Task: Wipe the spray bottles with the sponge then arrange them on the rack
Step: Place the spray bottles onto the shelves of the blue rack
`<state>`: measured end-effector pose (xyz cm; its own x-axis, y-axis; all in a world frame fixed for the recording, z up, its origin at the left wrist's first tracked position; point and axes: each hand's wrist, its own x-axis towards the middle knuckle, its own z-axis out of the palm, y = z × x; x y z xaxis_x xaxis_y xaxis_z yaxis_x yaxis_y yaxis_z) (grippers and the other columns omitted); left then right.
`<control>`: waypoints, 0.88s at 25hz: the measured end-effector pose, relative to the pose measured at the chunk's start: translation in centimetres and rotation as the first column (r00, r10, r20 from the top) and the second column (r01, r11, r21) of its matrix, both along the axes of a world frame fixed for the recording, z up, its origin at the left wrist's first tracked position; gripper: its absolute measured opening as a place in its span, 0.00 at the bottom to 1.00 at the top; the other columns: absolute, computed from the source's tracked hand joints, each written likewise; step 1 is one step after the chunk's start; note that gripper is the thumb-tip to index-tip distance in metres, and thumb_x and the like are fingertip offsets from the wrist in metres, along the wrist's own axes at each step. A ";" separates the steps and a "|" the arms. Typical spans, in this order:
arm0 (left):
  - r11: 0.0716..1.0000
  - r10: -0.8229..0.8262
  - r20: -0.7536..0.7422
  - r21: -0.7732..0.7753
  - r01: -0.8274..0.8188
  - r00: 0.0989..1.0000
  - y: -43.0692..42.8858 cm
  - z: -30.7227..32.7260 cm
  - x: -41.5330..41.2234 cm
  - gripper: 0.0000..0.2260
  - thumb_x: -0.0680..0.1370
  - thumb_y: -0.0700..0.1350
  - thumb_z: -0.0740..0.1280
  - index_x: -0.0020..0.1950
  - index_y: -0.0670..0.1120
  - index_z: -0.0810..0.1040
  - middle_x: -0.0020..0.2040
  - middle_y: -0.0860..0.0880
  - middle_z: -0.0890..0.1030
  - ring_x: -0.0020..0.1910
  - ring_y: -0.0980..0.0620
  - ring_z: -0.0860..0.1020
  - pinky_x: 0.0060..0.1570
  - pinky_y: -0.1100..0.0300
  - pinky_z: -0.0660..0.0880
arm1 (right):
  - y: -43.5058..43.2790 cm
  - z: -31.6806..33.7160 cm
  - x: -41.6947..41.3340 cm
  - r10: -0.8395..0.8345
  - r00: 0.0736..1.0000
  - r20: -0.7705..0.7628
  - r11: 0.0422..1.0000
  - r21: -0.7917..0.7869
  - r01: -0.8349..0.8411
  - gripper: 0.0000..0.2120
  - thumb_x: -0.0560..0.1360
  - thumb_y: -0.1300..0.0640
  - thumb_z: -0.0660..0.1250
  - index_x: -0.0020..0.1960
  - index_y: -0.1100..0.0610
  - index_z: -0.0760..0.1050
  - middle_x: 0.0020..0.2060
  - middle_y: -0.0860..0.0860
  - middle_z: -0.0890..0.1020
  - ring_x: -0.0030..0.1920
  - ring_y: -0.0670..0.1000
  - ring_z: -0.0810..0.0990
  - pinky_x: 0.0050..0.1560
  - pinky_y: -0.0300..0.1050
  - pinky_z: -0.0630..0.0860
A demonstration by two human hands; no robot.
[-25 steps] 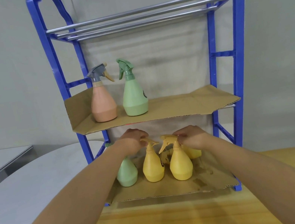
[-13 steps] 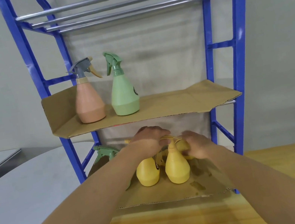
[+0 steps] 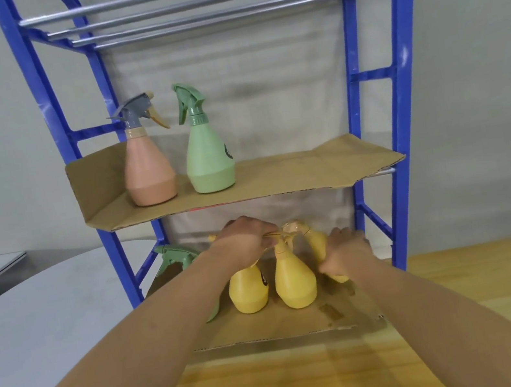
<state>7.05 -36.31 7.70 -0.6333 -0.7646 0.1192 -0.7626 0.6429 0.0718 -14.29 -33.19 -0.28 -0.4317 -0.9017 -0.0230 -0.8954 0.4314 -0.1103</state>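
the person is reaching both arms into the lower shelf (image 3: pixel 270 325) of the blue rack (image 3: pixel 401 106), where three yellow bottles are crowding together. the left hand (image 3: pixel 248 240) is curling its fingers over the spray head of the middle yellow bottle (image 3: pixel 295 283) and seems to be pinching it at the top, while its wrist is covering the head of the left yellow bottle (image 3: pixel 249 291) just beside it. the right hand (image 3: pixel 343 256) is wrapping round the body of the back yellow bottle (image 3: pixel 319 242), which is sitting behind and to the right of the middle one. the two hands are near each other but not touching, each gripping its own bottle.

all three yellow bottles are standing with their long axes roughly upright, straight ahead of the hands and tucked under the edge of the upper shelf (image 3: pixel 311 166). the right end of the lower shelf is lying open, and the right hand is the nearer one to it. spreading the row is therefore looking like a sideways slide of the back bottle to the right, while the left hand is steadying the middle one so the heads are not snagging.

a lower green bottle (image 3: pixel 179 261) is standing at the left end, mostly hidden behind the left forearm. on the upper shelf a pink bottle (image 3: pixel 148 174) and an upper green bottle (image 3: pixel 209 160) are standing upright side by side near the left end. no sponge is showing, so this is looking like arranging rather than wiping.
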 end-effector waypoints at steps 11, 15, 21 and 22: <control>0.997 0.068 0.019 -0.031 -0.068 0.997 2.1 0.1 -2.5 0.14 0.85 0.48 0.59 0.70 0.55 0.74 0.66 0.48 0.77 0.63 0.44 0.74 0.59 0.52 0.71 | 5.9 -3.2 0.1 -0.040 0.903 0.429 0.951 -0.261 0.166 0.37 0.70 0.47 0.76 0.71 0.56 0.62 0.62 0.57 0.76 0.61 0.59 0.78 0.53 0.49 0.77; 0.997 0.066 0.024 -0.045 -0.065 0.998 1.9 -0.1 -3.2 0.13 0.85 0.47 0.59 0.69 0.54 0.74 0.66 0.47 0.78 0.63 0.43 0.75 0.60 0.52 0.71 | 6.1 -3.1 -0.1 -0.036 0.909 0.416 0.951 -0.267 0.160 0.37 0.71 0.48 0.76 0.72 0.57 0.61 0.61 0.57 0.77 0.60 0.59 0.78 0.56 0.51 0.79; 0.996 0.089 0.030 0.017 -0.090 0.996 1.2 -0.2 -3.0 0.19 0.85 0.49 0.60 0.76 0.56 0.68 0.73 0.48 0.73 0.70 0.42 0.71 0.67 0.50 0.70 | 6.0 -3.0 -0.2 -0.087 0.892 0.444 0.960 -0.200 0.193 0.55 0.70 0.45 0.77 0.81 0.56 0.42 0.69 0.60 0.72 0.65 0.62 0.76 0.61 0.53 0.78; 0.995 0.096 0.019 0.016 -0.097 0.995 1.4 -0.3 -2.8 0.21 0.84 0.49 0.61 0.78 0.56 0.66 0.75 0.48 0.71 0.72 0.42 0.70 0.69 0.50 0.69 | 6.2 -2.9 -0.1 -0.095 0.885 0.455 0.960 -0.194 0.202 0.57 0.70 0.45 0.77 0.81 0.56 0.40 0.70 0.61 0.71 0.66 0.62 0.75 0.62 0.54 0.78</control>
<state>4.24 -34.93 7.42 -0.5583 -0.8241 0.0953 -0.8224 0.5649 0.0677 -14.44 -26.98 -3.17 -0.5548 -0.8309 -0.0417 -0.6595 0.4698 -0.5869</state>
